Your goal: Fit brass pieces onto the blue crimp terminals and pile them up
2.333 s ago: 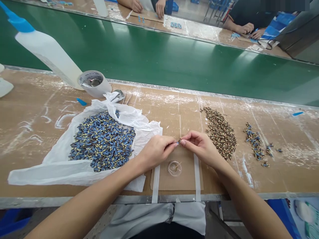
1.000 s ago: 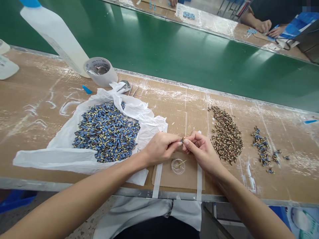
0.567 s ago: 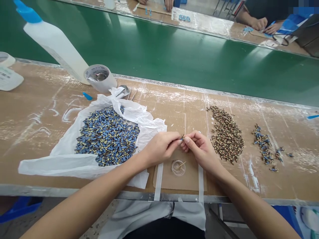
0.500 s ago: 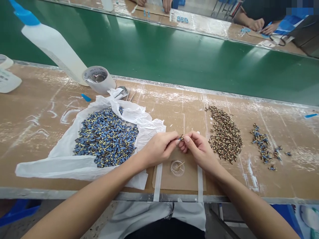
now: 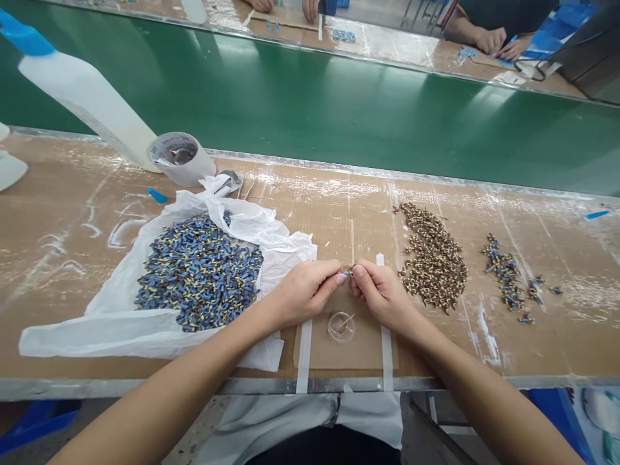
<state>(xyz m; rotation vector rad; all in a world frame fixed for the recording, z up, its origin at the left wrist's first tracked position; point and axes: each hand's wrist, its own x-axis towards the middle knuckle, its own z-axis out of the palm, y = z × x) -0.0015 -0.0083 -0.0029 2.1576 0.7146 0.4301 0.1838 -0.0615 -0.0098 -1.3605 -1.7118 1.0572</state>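
Observation:
My left hand (image 5: 310, 290) pinches a small blue piece (image 5: 345, 272) between thumb and forefinger. Fingertip to fingertip with it, my right hand (image 5: 382, 292) is closed on a small brown piece (image 5: 352, 268) that meets the blue one; the fingers partly hide both. Below the hands stands a clear round dish (image 5: 341, 327) with a thin stick in it. Left of my hands, a heap of small blue, yellow and dark pieces (image 5: 198, 271) lies on white paper (image 5: 53, 336). To the right are a pile of small brown pieces (image 5: 433, 258) and a scattered group of blue-and-brown pieces (image 5: 504, 271).
A tape roll (image 5: 181, 161) holding small items stands beside a tilted white bottle (image 5: 92, 103) with a blue cap. Blue caps (image 5: 157, 195) lie on the cardboard-covered table (image 5: 310, 200). Beyond runs a green belt (image 5: 310, 116), with other people's hands (image 5: 491, 42) across it.
The camera view has shifted slightly. My hands stay together, and the right fingers have closed in more around the small piece; the blue part now lies more level between the fingertips.

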